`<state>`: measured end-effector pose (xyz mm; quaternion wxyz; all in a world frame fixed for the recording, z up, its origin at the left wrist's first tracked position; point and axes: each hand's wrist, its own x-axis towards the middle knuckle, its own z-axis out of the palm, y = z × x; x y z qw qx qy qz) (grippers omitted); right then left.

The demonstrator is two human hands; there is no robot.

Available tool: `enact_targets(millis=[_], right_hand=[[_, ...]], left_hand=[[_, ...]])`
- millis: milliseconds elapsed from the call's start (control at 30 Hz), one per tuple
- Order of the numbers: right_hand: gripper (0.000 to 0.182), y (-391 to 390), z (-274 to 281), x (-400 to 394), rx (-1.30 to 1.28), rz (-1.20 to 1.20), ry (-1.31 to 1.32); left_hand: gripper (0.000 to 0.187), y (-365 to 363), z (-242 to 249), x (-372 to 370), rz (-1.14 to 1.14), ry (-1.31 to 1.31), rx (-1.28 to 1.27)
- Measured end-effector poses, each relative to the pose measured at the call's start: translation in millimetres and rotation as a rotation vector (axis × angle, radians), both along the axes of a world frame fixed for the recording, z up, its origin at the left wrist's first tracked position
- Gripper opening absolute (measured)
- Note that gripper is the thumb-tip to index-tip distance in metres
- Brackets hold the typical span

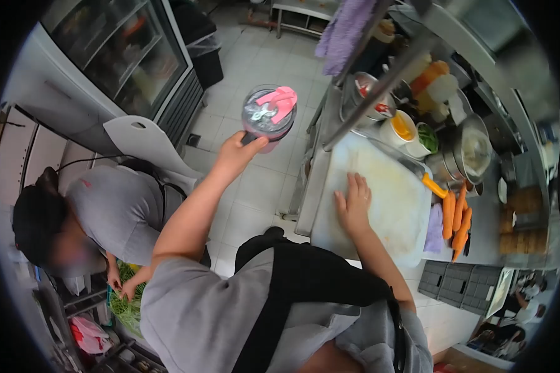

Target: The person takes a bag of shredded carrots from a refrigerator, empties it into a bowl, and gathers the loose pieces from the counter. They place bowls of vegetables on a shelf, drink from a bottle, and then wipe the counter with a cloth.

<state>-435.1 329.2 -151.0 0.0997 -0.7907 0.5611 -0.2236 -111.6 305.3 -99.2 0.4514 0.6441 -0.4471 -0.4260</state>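
Out over the floor, my left hand (235, 155) is closed round the dark handle of a tumbler (269, 118). The tumbler has a clear lid with a bright pink piece on top. My right hand (354, 202) lies flat on a worn white cutting board (392, 193), fingers stretched out and holding nothing. To the right of the board are several carrots (457, 217) and a knife with a yellow handle (435, 185). A folded purple cloth (434, 229) sits by the board's right edge.
Bowls of cut orange food (402, 126) and green leaves (427, 138) stand behind the board, near metal pots (473, 152). A metal post (379, 90) rises at the counter's corner. At left, a co-worker (118, 202) bends over greens (127, 308). A glass-door fridge (121, 53) stands behind.
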Motion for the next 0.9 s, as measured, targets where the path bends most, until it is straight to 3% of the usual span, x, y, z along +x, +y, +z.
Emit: enact_targets(millis=[67, 233, 333, 467, 667, 767, 900], right_hand=[[0.054, 7.7, -1.7, 4.7, -0.017, -0.007, 0.238], [0.050, 1.6, 2.7, 7.3, 0.044, -0.026, 0.220], [0.049, -0.8, 3.3, 9.2, 0.068, -0.041, 0.227], [0.048, -2.3, 3.0, 11.4, 0.094, -0.070, 0.227], [0.047, -5.0, 0.9, 9.4, 0.068, -0.075, 0.211], [0.046, -5.0, 2.4, 10.8, 0.076, -0.080, 0.204], [0.046, -5.4, 3.9, 11.4, 0.079, -0.085, 0.197]], left_hand=[[0.039, -33.7, -39.6, 1.8, 0.041, 0.023, 0.034], [0.040, -111.3, -144.1, -9.1, 0.116, 0.188, 0.139], [0.045, -141.3, -160.1, -23.6, 0.056, 0.293, 0.146], [0.055, -204.8, -261.3, -51.3, -0.043, -0.131, 0.185], [0.051, -239.2, -279.2, -91.8, -0.167, -0.349, 0.187], [0.050, -249.1, -246.5, -107.0, -0.264, -0.352, 0.277], [0.036, -262.0, -220.3, -127.9, -0.364, -0.453, 0.140]])
